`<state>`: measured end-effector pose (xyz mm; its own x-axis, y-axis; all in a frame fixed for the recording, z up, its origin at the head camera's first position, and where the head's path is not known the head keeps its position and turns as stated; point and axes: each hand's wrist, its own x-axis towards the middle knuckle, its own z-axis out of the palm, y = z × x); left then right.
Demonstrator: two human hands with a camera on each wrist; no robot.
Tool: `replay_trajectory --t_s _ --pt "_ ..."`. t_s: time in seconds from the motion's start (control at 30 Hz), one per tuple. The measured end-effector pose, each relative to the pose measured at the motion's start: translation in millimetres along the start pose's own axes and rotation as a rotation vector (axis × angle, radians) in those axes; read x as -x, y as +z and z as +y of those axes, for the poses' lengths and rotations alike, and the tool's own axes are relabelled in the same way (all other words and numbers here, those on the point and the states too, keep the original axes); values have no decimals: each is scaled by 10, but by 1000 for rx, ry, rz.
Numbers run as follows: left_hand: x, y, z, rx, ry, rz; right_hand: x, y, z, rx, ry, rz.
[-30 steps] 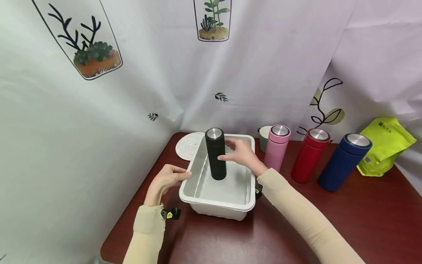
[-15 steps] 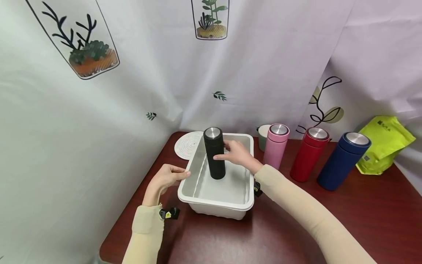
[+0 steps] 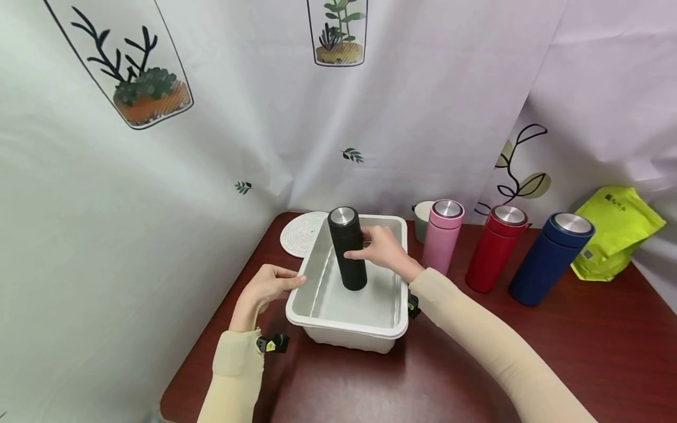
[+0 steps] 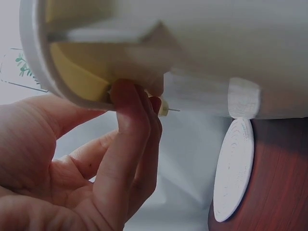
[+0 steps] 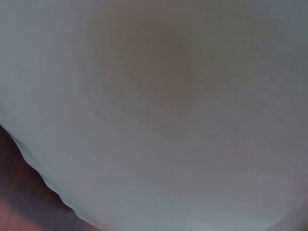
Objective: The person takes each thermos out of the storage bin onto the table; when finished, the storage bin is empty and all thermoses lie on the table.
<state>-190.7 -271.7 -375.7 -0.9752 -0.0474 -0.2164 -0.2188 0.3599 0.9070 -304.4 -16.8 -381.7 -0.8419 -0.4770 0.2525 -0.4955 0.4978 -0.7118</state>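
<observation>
A black thermos bottle (image 3: 349,252) with a silver lid top stands inside the white plastic basin (image 3: 346,326), tilted a little. My right hand (image 3: 382,244) grips it from the right, thumb across its near side; the far fingers are partly hidden behind it. With thumb and curled fingers, my left hand (image 4: 120,154) pinches the basin's left rim. In the head view that left hand sits at the basin's left edge. A pale, blurred basin wall (image 5: 144,159) fills most of the right wrist view, which hides the right hand.
Pink (image 3: 443,238), red (image 3: 494,249) and blue (image 3: 550,258) thermos bottles stand to the right. A pale green cup (image 3: 422,223) is behind the pink one. At far right leans a lime-green bag (image 3: 613,235). A round white woven mat (image 3: 300,234) lies partly behind the basin.
The black bottle's base has shifted slightly right in the basin, so it leans more, with the right hand still holding it. My left hand stays on the rim.
</observation>
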Motion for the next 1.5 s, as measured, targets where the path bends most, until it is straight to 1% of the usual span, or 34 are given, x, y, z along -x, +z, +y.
replay_trajectory --t_s 0.17,0.27,0.43,0.57,0.7,0.9,1.1,1.33,1.5 --pt "1 7 -1 0 -5 3 26 -6 0 5 24 13" --pt "10 12 4 2 -12 -2 54 -21 -13 13 26 42" --pt "15 13 7 12 -12 -16 109 -64 -33 -11 14 95" --pt "9 14 11 14 -4 -15 143 -109 -52 -34 13 118" --pt "8 10 13 10 -6 -15 178 -165 -75 -45 12 134" --pt "10 1 11 6 -5 -12 243 -270 -108 -107 -12 171" --pt "9 3 3 13 1 -11 358 -392 -147 -115 -2 202" --pt "2 -8 -5 5 -6 -8 488 -512 -197 -185 -7 215" --pt "-1 -27 -3 5 -7 -9 558 -587 -251 -214 -18 222"
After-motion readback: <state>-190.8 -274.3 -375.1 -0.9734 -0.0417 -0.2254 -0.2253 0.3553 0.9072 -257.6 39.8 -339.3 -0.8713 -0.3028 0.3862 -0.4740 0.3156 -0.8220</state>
